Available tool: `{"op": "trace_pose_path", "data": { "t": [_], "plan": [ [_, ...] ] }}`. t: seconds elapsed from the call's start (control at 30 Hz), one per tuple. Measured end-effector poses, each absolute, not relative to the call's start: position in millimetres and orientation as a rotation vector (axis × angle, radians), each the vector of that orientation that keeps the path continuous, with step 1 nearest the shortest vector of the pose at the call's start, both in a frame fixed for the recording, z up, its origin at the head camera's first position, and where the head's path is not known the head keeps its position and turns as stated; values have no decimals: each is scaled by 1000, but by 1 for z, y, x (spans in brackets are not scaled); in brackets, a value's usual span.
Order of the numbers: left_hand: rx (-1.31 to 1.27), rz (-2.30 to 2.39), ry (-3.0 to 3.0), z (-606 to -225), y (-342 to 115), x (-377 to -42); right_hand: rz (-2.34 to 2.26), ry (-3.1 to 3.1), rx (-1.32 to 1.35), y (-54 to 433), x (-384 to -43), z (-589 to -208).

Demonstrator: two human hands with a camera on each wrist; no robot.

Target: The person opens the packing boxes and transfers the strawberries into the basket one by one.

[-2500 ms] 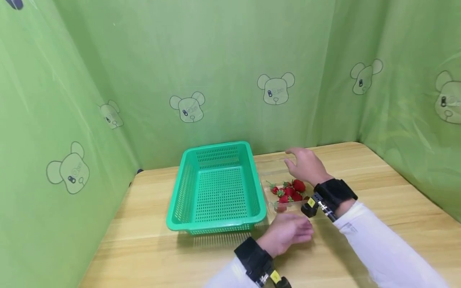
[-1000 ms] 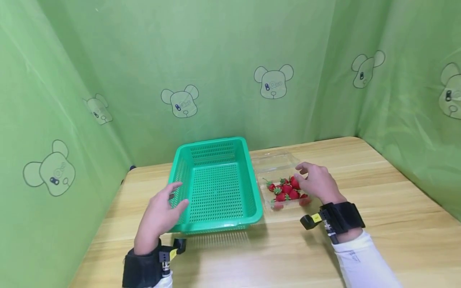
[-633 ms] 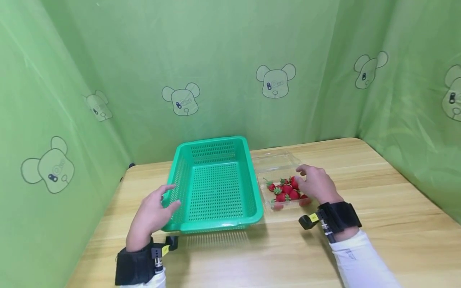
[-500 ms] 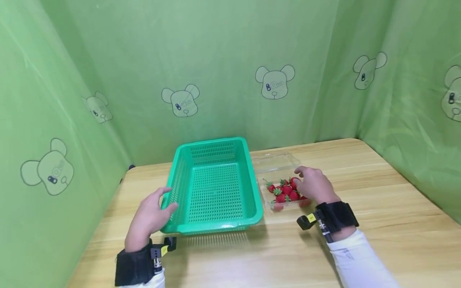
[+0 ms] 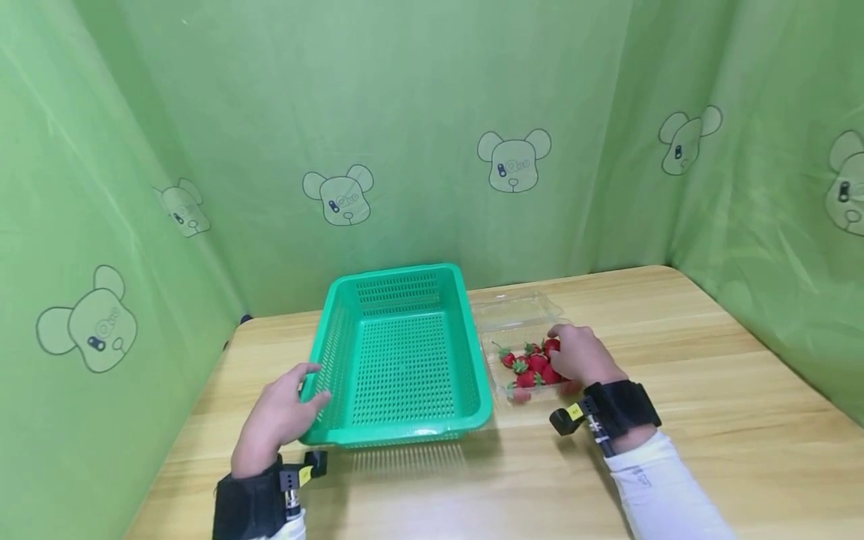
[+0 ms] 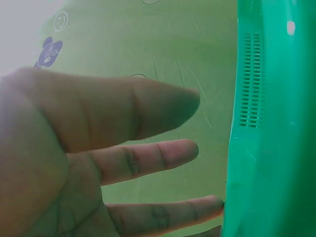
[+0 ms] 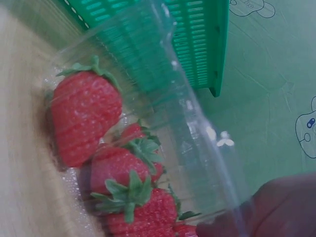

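Note:
In the head view my left hand [image 5: 275, 411] is at the front left corner of a green perforated basket [image 5: 469, 337], thumb and index finger spread. The left wrist view shows its fingers [image 6: 168, 150] straight, one fingertip right at the basket wall [image 6: 252, 163]. My right hand [image 5: 586, 354] reaches into the right side of a clear plastic box [image 5: 496, 375] holding several red strawberries [image 5: 538, 362] with green leaves. Its thumb and index finger stand around the strawberry [image 5: 551, 346] at the box's right end; I cannot tell whether they pinch it. The right wrist view shows strawberries [image 7: 86, 116] behind the clear wall.
The box's clear lid [image 5: 513, 311] lies folded back behind it. Both things stand on a wooden table [image 5: 418, 502]. Green curtains [image 5: 418, 112] with bear drawings enclose the table at the back and sides.
My left hand has gone from in front of the strawberry box to the basket's left side. The right hand has come down from above the box to the strawberries at its right end.

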State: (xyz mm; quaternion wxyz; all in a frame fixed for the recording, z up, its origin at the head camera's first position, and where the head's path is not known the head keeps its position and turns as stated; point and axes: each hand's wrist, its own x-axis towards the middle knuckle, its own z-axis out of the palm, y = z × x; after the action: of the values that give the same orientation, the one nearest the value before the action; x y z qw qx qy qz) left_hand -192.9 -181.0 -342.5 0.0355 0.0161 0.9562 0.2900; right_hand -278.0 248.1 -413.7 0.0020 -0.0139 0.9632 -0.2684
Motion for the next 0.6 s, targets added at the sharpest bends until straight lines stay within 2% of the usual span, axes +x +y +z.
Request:
{"op": "trace_pose_path", "data": {
  "t": [0.6],
  "plan": [
    [80, 885, 2933, -342, -182, -192, -699, 3164, -105, 244, -279, -422]
  ]
}}
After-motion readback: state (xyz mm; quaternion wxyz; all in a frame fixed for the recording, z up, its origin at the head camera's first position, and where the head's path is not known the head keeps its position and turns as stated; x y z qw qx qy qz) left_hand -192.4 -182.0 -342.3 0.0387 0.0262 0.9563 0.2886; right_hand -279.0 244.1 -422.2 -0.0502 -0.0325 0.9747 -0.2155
